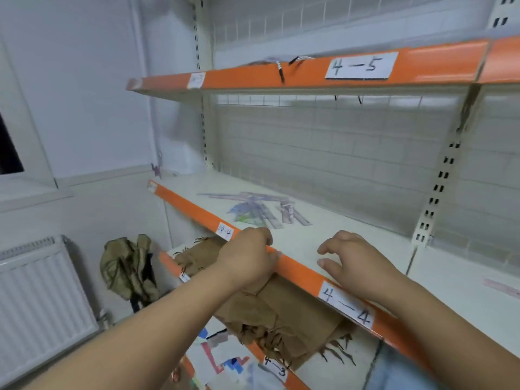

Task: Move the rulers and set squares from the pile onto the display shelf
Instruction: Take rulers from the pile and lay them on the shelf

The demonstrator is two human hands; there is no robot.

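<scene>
**Plastic rulers and set squares (261, 209) lying untouched mid-frame**

They are sitting heaped on the white shelf (337, 243). Lower centre, the left hand (247, 257) is gripping its orange lip (298, 270); the right hand (354, 263) is hovering loosely curled, holding nothing. A pick-up seems to be coming: reaching forward, pinching a flat piece.

bare shelf (351, 243) ahead, ruler pile (261, 209) further back, upper shelf (253, 76) overhead

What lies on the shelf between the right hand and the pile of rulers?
Nothing. In the head view, the white shelf is bare between the right hand and the pile of rulers.
</scene>
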